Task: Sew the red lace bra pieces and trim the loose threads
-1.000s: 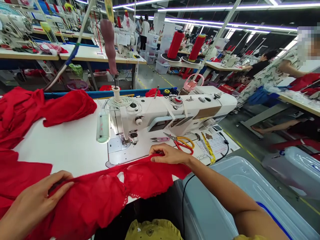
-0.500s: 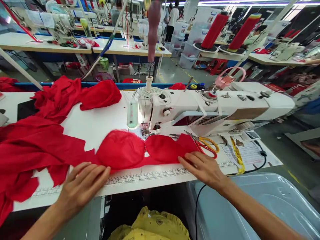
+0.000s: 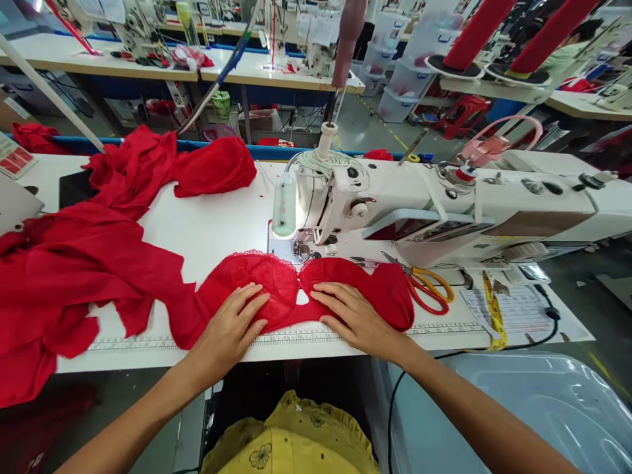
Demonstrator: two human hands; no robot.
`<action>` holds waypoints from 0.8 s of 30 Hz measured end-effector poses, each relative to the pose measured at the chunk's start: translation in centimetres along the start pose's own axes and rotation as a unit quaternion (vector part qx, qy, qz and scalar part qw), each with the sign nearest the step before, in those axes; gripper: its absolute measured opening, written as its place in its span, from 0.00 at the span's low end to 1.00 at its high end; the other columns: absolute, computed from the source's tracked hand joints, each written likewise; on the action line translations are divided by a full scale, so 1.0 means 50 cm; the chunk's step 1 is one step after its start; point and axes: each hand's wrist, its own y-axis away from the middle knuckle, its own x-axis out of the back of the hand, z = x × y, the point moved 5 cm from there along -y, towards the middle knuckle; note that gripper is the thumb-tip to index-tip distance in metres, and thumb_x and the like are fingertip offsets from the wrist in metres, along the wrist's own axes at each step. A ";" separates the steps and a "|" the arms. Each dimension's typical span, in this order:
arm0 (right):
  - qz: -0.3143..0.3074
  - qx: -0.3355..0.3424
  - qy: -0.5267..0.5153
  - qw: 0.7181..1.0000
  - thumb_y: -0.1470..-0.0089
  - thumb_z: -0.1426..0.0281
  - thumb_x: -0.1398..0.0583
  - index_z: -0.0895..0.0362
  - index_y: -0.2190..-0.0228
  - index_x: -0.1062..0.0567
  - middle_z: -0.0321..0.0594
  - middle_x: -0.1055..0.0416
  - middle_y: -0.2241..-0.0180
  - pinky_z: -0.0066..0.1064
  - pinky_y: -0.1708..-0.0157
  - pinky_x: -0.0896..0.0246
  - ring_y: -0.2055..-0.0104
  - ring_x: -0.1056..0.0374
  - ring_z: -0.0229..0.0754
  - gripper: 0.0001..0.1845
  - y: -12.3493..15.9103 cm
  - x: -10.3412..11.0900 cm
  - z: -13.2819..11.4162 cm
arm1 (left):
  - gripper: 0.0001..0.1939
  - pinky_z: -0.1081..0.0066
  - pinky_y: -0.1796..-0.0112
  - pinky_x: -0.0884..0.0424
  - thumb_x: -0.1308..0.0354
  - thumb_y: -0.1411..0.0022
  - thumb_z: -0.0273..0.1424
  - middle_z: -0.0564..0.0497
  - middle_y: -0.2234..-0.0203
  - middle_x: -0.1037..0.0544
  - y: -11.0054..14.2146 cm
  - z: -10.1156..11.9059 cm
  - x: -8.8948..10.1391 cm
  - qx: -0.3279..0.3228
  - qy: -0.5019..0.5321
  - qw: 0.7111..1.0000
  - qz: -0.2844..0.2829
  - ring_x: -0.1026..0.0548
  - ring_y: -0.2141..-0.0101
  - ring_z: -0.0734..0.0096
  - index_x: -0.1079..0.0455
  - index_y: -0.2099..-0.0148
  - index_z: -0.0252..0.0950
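Observation:
A red lace-edged bra [image 3: 276,289] lies flat along the front of the white sewing table, its two cups side by side. My left hand [image 3: 237,322] rests on the left cup with its fingers spread. On the lower part of the right cup lies my right hand [image 3: 353,316], fingers stretched out flat. Just behind the bra stands a sewing machine [image 3: 444,204], with its needle area lit. Scissors [image 3: 429,289] with orange and red handles lie right of the bra, partly against the red fabric.
Heaped red fabric [image 3: 89,263] covers the table's left side and touches the bra's left end. A yellow tape measure [image 3: 495,313] lies over a paper at the right. Below stands a clear plastic bin [image 3: 494,401]. Red thread cones [image 3: 478,33] rise behind the machine.
Both hands have moved inward from the bra's ends onto its cups. My left hand went right and my right hand left. The whole view has shifted.

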 end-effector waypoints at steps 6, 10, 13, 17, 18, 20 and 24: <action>0.034 -0.018 -0.059 0.998 0.35 0.69 0.44 0.51 0.40 0.35 0.47 0.32 0.43 0.46 0.42 0.36 0.41 0.36 0.48 0.23 0.008 0.022 -0.004 | 0.21 0.50 0.40 0.33 0.50 0.29 0.30 0.40 0.40 0.32 0.015 0.005 0.021 0.009 -0.002 0.999 0.033 0.35 0.38 0.55 0.40 0.35 0.38; 0.114 0.025 -0.078 0.990 0.35 0.76 0.48 0.51 0.49 0.28 0.44 0.26 0.52 0.42 0.49 0.33 0.49 0.31 0.45 0.17 -0.017 0.043 -0.023 | 0.20 0.57 0.38 0.34 0.51 0.32 0.19 0.41 0.44 0.28 -0.024 0.061 0.036 -0.093 0.006 0.993 0.078 0.33 0.40 0.61 0.35 0.40 0.34; 0.092 0.028 -0.080 0.992 0.35 0.74 0.46 0.53 0.53 0.26 0.44 0.25 0.54 0.42 0.51 0.33 0.51 0.31 0.45 0.13 -0.036 0.027 -0.020 | 0.19 0.58 0.39 0.33 0.55 0.32 0.17 0.41 0.47 0.25 -0.049 0.077 0.008 -0.145 0.036 0.988 0.041 0.30 0.42 0.63 0.31 0.45 0.32; 0.053 -0.028 -0.082 0.995 0.40 0.66 0.38 0.53 0.49 0.27 0.45 0.27 0.49 0.45 0.47 0.36 0.47 0.33 0.48 0.17 -0.038 0.004 0.004 | 0.17 0.45 0.38 0.39 0.54 0.30 0.21 0.40 0.44 0.28 -0.054 0.051 -0.037 -0.116 0.049 0.992 -0.015 0.33 0.39 0.57 0.29 0.45 0.36; 0.051 -0.041 -0.081 0.995 0.41 0.65 0.36 0.53 0.48 0.28 0.45 0.28 0.48 0.46 0.46 0.37 0.45 0.34 0.49 0.19 -0.035 0.002 0.010 | 0.17 0.44 0.38 0.40 0.53 0.30 0.23 0.40 0.42 0.28 -0.051 0.043 -0.043 -0.107 0.050 0.993 -0.022 0.34 0.39 0.56 0.30 0.44 0.36; 0.044 -0.057 -0.078 0.994 0.42 0.64 0.35 0.52 0.46 0.29 0.45 0.30 0.46 0.46 0.44 0.40 0.44 0.35 0.49 0.23 -0.031 0.001 0.016 | 0.17 0.43 0.38 0.40 0.52 0.30 0.25 0.40 0.41 0.29 -0.045 0.033 -0.048 -0.096 0.050 0.994 -0.027 0.35 0.38 0.56 0.30 0.43 0.37; 0.033 -0.076 -0.074 0.994 0.44 0.63 0.33 0.52 0.44 0.30 0.45 0.31 0.45 0.47 0.42 0.41 0.42 0.37 0.50 0.27 -0.030 0.003 0.023 | 0.17 0.43 0.37 0.43 0.52 0.29 0.26 0.41 0.40 0.30 -0.041 0.027 -0.047 -0.087 0.045 0.995 -0.035 0.36 0.38 0.57 0.30 0.42 0.40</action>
